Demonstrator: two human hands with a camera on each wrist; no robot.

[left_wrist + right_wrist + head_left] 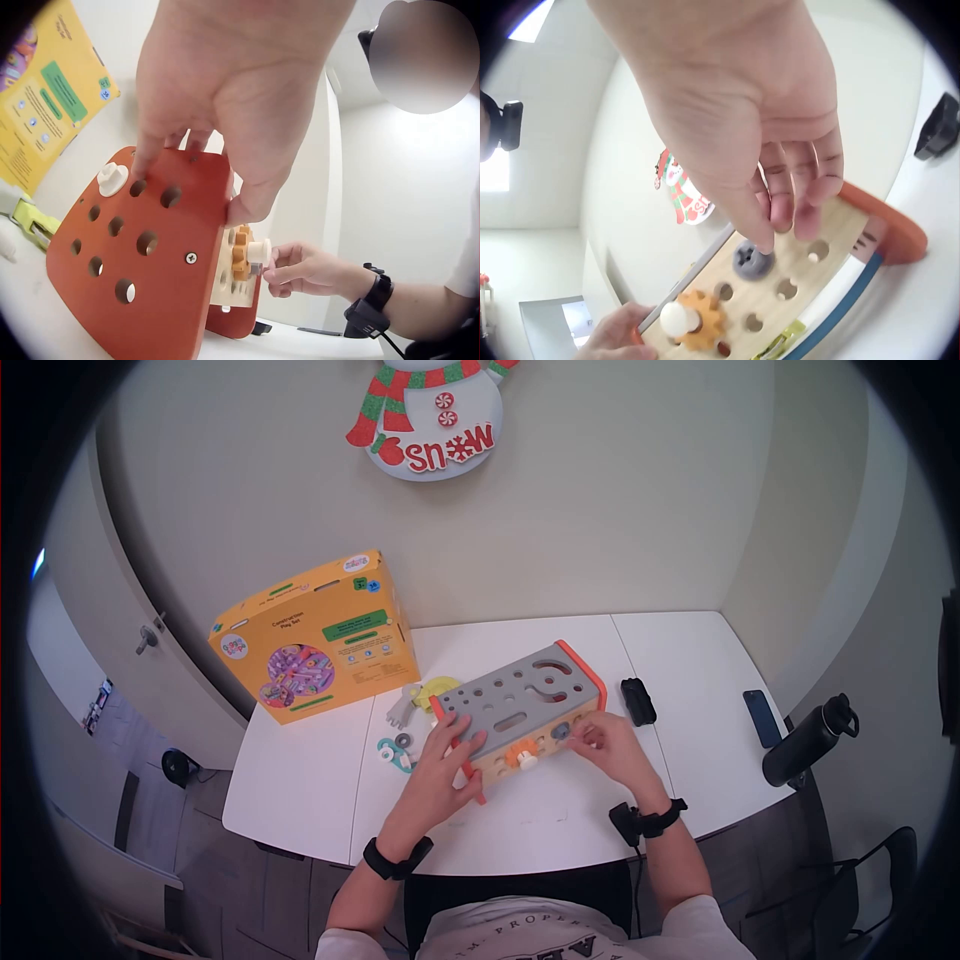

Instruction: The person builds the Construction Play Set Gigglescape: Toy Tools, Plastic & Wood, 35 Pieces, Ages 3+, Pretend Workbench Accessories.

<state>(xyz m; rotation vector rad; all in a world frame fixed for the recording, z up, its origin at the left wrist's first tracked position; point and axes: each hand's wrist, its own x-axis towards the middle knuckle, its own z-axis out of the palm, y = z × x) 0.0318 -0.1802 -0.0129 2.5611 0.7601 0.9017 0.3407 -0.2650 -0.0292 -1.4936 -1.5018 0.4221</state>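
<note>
A toy workbench (510, 705) with a grey perforated top, red end panels and a wooden front stands tilted on the table. My left hand (447, 760) holds its left end, fingers over the top and thumb at the front edge. On the wooden front are a grey toy screw (753, 260) with a cross slot and an orange gear (703, 321) under a white bolt (679, 319). My right hand (608, 745) is at the grey screw, its thumb tip overlapping the rim in the right wrist view, other fingers loosely bent. A white nut-shaped piece (112, 180) sits on the red end panel (161, 217).
Loose toy parts, among them a yellow-green piece (436, 688) and a teal piece (393, 753), lie left of the workbench. A yellow box (320, 640) stands behind them. At right are a black case (638, 702), a phone (762, 719) and a black bottle (808, 742).
</note>
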